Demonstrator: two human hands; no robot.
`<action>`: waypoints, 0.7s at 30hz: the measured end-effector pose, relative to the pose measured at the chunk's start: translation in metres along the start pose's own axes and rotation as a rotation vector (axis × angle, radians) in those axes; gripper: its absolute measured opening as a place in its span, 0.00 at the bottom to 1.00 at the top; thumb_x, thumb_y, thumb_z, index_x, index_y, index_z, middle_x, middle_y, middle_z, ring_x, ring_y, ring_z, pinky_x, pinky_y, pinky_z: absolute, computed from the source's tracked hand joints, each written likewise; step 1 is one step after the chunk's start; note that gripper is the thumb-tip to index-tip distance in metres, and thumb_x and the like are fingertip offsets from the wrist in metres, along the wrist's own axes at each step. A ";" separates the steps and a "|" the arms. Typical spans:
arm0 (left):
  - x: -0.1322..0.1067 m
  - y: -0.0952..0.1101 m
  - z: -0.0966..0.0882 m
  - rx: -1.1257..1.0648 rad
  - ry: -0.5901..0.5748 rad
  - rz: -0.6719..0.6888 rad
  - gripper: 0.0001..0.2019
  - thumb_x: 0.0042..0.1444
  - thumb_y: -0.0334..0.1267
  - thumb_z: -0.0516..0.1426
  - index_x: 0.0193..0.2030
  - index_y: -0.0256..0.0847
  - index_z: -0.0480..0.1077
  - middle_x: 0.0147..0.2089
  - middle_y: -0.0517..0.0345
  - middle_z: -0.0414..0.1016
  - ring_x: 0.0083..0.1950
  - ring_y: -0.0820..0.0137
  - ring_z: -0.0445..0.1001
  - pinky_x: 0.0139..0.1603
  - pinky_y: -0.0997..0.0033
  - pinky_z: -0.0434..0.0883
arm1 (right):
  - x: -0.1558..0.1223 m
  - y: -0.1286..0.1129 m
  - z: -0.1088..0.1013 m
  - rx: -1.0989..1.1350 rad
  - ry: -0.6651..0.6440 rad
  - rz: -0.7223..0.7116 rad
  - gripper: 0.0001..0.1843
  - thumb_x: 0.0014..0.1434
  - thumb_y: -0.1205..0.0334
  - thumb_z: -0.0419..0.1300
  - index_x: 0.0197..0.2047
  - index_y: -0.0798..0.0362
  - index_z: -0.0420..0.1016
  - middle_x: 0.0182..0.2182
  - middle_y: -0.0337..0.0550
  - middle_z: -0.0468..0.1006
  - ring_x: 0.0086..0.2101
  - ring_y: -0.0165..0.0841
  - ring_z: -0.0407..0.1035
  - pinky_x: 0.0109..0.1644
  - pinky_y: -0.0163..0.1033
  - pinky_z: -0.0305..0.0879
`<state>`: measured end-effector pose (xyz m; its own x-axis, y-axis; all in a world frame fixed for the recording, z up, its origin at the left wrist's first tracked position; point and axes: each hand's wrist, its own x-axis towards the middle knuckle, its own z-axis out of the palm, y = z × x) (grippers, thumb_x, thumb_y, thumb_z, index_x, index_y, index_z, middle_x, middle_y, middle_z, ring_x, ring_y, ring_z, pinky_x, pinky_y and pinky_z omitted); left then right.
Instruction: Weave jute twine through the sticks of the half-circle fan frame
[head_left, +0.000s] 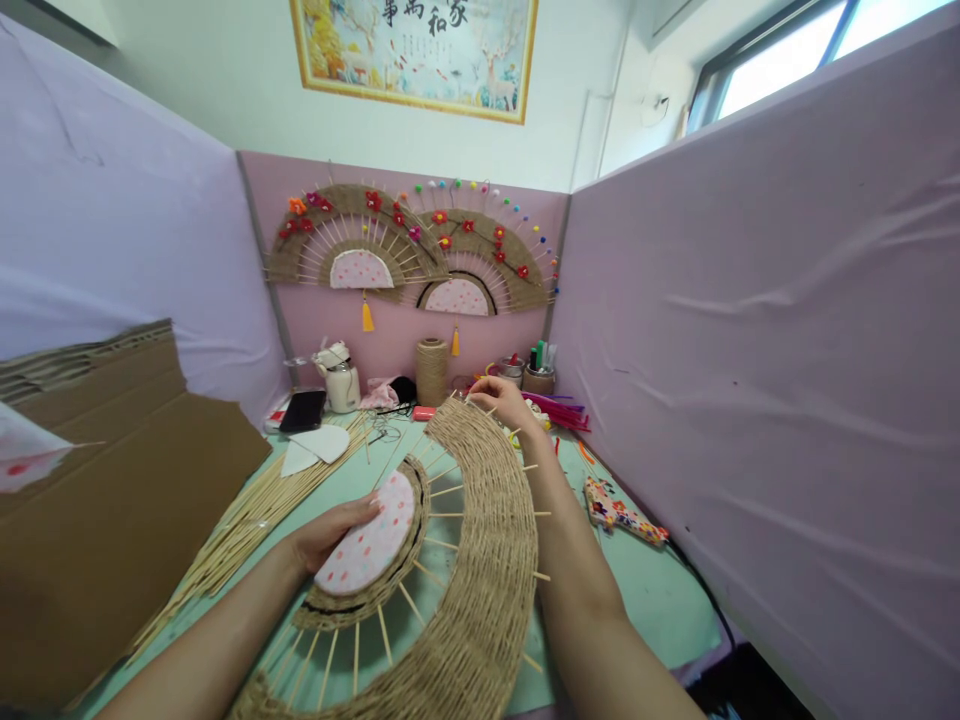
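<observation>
A woven twine fan [495, 520] on thin bamboo sticks is held up over the table, tilted on its side. My left hand [337, 530] grips its inner half-round, which has a pink spotted cloth patch [375, 540]; the thumb lies on the cloth and the other fingers are hidden behind. At the fan's far upper end, my right hand [501, 398] has its fingertips pinched together by the stick ends. Whether they hold a stick tip or something smaller is too fine to make out. Short stick ends poke out past the outer woven band.
Bamboo sticks [255, 520] and white paper pieces [319, 447] lie at left beside brown cardboard [127, 500]. A twine spool [432, 372] and a cream bottle [342, 380] stand at the back. A flower-patterned glue gun [622, 512] with a cord lies right. Two decorated fans [480, 240] hang behind.
</observation>
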<state>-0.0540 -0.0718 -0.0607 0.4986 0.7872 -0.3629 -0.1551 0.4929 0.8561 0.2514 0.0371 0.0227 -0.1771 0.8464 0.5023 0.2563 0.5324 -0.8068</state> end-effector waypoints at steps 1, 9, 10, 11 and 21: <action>0.000 0.000 0.000 -0.005 0.002 0.002 0.35 0.48 0.37 0.62 0.62 0.34 0.55 0.41 0.49 0.78 0.36 0.64 0.77 0.37 0.68 0.71 | 0.000 0.001 0.001 0.002 0.011 -0.003 0.08 0.46 0.60 0.59 0.29 0.56 0.72 0.25 0.37 0.71 0.28 0.28 0.63 0.34 0.34 0.59; 0.004 -0.003 -0.003 -0.043 -0.029 0.007 0.35 0.48 0.36 0.62 0.62 0.34 0.54 0.43 0.48 0.78 0.38 0.64 0.77 0.42 0.66 0.70 | 0.003 0.003 0.000 -0.181 0.033 -0.099 0.07 0.50 0.61 0.57 0.28 0.56 0.72 0.25 0.39 0.72 0.29 0.29 0.63 0.34 0.33 0.57; 0.004 -0.003 -0.003 -0.046 -0.036 0.006 0.35 0.48 0.36 0.62 0.62 0.34 0.54 0.43 0.48 0.78 0.39 0.63 0.77 0.43 0.66 0.70 | 0.004 0.003 -0.001 -0.232 0.028 -0.118 0.07 0.50 0.62 0.56 0.27 0.56 0.72 0.25 0.39 0.72 0.29 0.29 0.63 0.35 0.33 0.57; 0.004 -0.003 -0.003 -0.048 -0.040 0.006 0.34 0.48 0.36 0.62 0.62 0.34 0.55 0.43 0.48 0.78 0.39 0.63 0.77 0.43 0.66 0.70 | 0.005 0.002 -0.001 -0.276 0.012 -0.125 0.07 0.51 0.62 0.56 0.27 0.56 0.72 0.26 0.40 0.72 0.29 0.29 0.62 0.35 0.33 0.56; 0.003 -0.002 -0.004 -0.055 -0.109 0.002 0.32 0.49 0.36 0.61 0.60 0.33 0.56 0.42 0.47 0.78 0.37 0.63 0.77 0.39 0.66 0.70 | 0.039 -0.011 -0.027 -0.351 -0.498 0.087 0.08 0.50 0.60 0.59 0.27 0.57 0.71 0.19 0.35 0.68 0.20 0.25 0.59 0.24 0.31 0.55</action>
<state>-0.0550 -0.0689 -0.0652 0.5878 0.7445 -0.3166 -0.2010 0.5135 0.8342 0.2672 0.0642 0.0597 -0.5422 0.8238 0.1655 0.5725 0.5064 -0.6449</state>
